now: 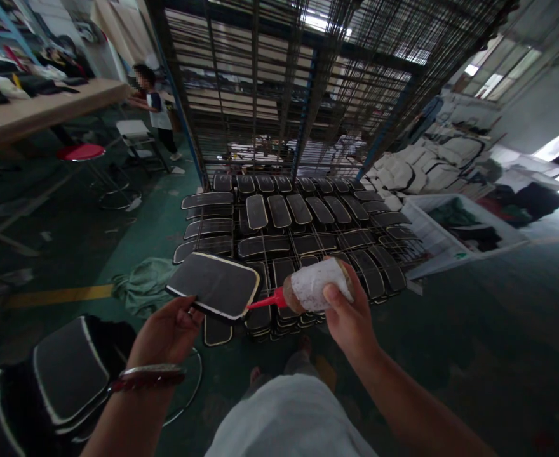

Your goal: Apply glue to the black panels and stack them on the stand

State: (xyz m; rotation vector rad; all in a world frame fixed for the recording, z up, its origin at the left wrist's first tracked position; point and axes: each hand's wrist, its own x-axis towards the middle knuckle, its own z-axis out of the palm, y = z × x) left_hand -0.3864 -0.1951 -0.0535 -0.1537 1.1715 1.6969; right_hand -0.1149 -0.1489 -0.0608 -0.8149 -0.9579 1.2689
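We are holding the panel point(215, 285) in our left hand point(172, 330), pinching its near edge, so that it is hanging tilted above the near left part of the rows point(300, 209) of similar pieces. Our right hand point(350, 311) is closing around the bottle point(320, 284), thumb on top, and the red nozzle point(266, 300) is pointing at the panel's right-hand corner, at the pale border.

We are judging the panel light and fairly stiff, since it is staying nearly flat from a one-sided grip; the dark face may be giving a little under pressure. The pale border is looking like something wet or tacky, so we are favouring the bare outer edge or the underside for a hold. The bottle is seeming light and squeezable, perhaps slippery where brown residue is coating its shoulder, and its body is offering the surer grip.

The panel is hiding most of our left fingers, and the bottle is covering the right ones. We are not seeing the panel's underside or the bottle's contents, and we cannot tell whether the nozzle tip is touching. The frame is cutting off the stack point(70, 368) at lower left and the top of the rack point(253, 70), whose mesh is blurring what is lying behind.
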